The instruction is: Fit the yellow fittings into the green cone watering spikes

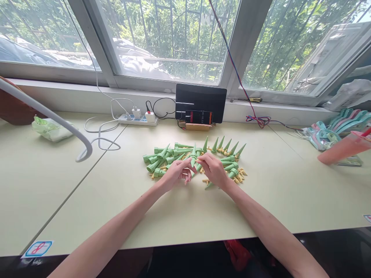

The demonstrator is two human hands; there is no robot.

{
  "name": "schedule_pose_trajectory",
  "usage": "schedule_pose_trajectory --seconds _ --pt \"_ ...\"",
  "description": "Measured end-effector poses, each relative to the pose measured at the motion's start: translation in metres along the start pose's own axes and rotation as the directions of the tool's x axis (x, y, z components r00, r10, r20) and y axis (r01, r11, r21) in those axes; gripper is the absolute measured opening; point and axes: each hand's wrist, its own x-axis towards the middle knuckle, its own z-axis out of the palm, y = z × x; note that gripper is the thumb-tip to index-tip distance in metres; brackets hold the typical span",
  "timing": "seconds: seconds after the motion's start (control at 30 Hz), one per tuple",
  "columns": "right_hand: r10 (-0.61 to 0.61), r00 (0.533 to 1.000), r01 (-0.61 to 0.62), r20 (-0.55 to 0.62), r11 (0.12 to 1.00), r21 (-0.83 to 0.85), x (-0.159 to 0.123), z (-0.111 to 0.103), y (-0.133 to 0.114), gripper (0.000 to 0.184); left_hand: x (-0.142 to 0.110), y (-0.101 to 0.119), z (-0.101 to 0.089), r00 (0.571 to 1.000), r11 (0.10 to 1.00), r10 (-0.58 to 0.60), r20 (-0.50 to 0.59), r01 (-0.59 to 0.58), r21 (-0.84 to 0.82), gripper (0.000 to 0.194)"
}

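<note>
Pinched in the fingers of my left hand (179,172) is a green plastic watering spike (193,155), its tip pointing down. My right hand (215,169) is closed on a small yellow valve (198,160) at the side of that spike. Loose green spikes (153,166) lie heaped to the left of my hands, with yellow pieces among them. Beyond my right hand, several spikes (221,142) with yellow pieces at their wide ends stand in a curved row. More yellow valves (239,178) are scattered on the right, beside a few lying green spikes (231,166).
A black tablet (201,96) and a phone (199,117) lean at the back. To their left sits a power strip (138,120) with cables. A white curved tube (58,106) crosses the left side. A pink cup (343,148) and hangers (349,121) are at the right.
</note>
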Motion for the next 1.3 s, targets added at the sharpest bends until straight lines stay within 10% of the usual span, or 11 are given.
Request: schedule_pose_trajectory --seconds 1.3 --pt "0.067 0.996 -0.071 0.055 0.996 0.061 0.0 -0.003 0.002 0.019 -0.006 0.005 0.006 0.979 0.882 0.2 -0.035 -0.164 0.441 0.033"
